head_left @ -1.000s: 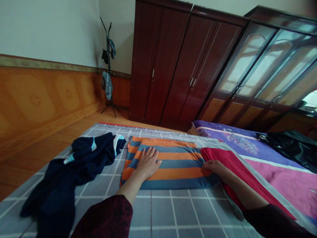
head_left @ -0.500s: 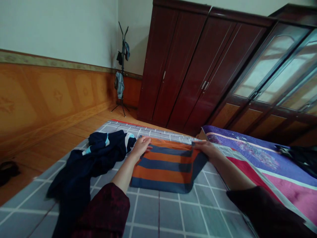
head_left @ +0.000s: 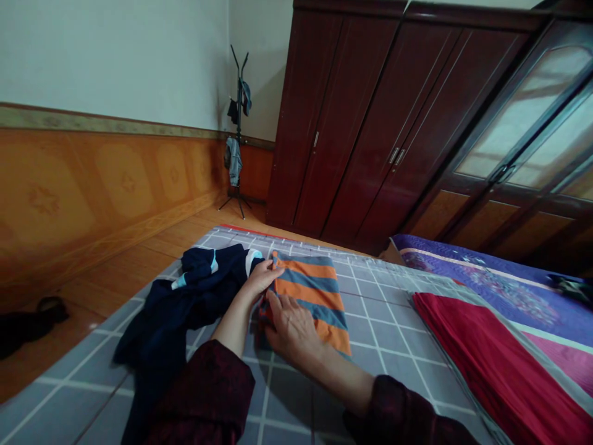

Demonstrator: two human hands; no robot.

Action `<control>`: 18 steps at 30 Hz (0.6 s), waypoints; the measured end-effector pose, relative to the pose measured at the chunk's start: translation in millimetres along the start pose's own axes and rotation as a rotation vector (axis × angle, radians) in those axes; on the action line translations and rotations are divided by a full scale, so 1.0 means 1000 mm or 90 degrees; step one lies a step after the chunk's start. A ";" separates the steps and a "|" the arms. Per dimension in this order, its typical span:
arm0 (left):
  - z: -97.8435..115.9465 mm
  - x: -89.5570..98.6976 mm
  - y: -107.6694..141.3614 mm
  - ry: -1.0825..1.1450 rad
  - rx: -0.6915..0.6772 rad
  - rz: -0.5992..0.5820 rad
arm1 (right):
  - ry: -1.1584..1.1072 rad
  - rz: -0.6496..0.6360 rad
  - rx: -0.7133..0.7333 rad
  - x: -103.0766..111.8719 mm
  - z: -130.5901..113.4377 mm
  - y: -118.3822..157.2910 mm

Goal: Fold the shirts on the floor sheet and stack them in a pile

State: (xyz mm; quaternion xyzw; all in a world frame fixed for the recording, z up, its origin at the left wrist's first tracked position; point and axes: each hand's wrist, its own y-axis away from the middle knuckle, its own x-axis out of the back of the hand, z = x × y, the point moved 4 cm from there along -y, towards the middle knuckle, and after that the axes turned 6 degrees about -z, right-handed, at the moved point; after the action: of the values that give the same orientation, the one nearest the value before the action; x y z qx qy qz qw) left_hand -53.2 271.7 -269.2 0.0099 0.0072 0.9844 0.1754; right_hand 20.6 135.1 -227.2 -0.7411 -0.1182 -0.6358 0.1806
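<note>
A folded orange and grey-blue striped cloth (head_left: 319,284), perhaps a shirt, lies on the grey checked bedspread (head_left: 393,371). My left hand (head_left: 262,278) holds its upper left edge, fingers closed on the fabric. Lower on that same edge is my right hand (head_left: 293,324), bent over the cloth with thumb and fingers at the border; its fingertips are partly hidden. Just left of both hands, a crumpled navy garment (head_left: 208,290) with white and light blue trim lies close to the striped cloth.
A folded red cloth (head_left: 482,352) lies to the right, beside a purple patterned cover (head_left: 463,266). Dark red wardrobes (head_left: 352,123) stand behind the bed. A coat stand (head_left: 239,123) is in the corner, and a dark item (head_left: 32,324) lies on the floor at left.
My right hand has moved left, carrying the cloth's right side over to the left edge. The striped cloth is now narrower. My left hand stays at the upper left corner.
</note>
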 end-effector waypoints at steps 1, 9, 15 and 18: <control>-0.001 -0.001 -0.001 -0.009 0.000 -0.002 | 0.011 0.005 0.005 0.001 0.005 0.011; -0.002 -0.002 -0.005 -0.136 0.020 0.011 | 0.132 0.106 0.031 0.002 0.048 0.059; 0.012 -0.011 -0.003 -0.217 -0.002 0.000 | 0.109 0.160 0.018 0.017 0.066 0.070; 0.011 -0.011 -0.001 -0.249 0.008 -0.002 | 0.088 0.110 0.026 0.013 0.064 0.075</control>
State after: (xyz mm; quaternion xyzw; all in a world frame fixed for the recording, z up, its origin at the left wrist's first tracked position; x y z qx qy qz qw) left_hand -41.7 269.2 -258.1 0.2024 -0.0210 0.9634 0.1747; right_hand 110.4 92.8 -231.7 -0.6992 -0.0543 -0.6648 0.2573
